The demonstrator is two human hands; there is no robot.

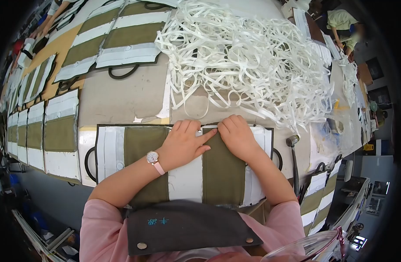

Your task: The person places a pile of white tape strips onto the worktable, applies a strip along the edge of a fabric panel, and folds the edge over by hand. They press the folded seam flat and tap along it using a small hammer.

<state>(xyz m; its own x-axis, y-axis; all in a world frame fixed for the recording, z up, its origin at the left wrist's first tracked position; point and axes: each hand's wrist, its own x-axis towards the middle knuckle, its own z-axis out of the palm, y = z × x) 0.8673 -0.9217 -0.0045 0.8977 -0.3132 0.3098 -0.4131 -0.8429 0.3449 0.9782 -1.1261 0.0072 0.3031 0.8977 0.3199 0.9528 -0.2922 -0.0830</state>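
in the head view, the striped panel (223, 174) lies flat on the table (117, 98) right in front of you, its green and white bands running away from you and its dark handle loops sticking out at the left and right ends. both your hands are at its far edge, near the middle.

your left hand (186, 140) rests on the panel with its index finger stretched toward your right hand (233, 134) and its thumb held apart from that finger; the other fingers bend over the far edge. your right hand has its fingers curled down at the same edge, just beside that index fingertip. you have both hands touching the panel, but i cannot tell whether the fingers pinch the edge or only press on it. you wear a watch (152, 157) on your left wrist.

beyond your right hand is a big tangled heap of white strips (253, 65). a hammer (292, 140) lies to the right of the panel, its head pointing away from you. more striped panels (133, 35) lie beyond your left hand, others (60, 131) sit in a row to the left, and another (312, 198) is at the lower right. a person's hands (45, 28) show at the upper left, and another person (341, 24) is at the upper right.
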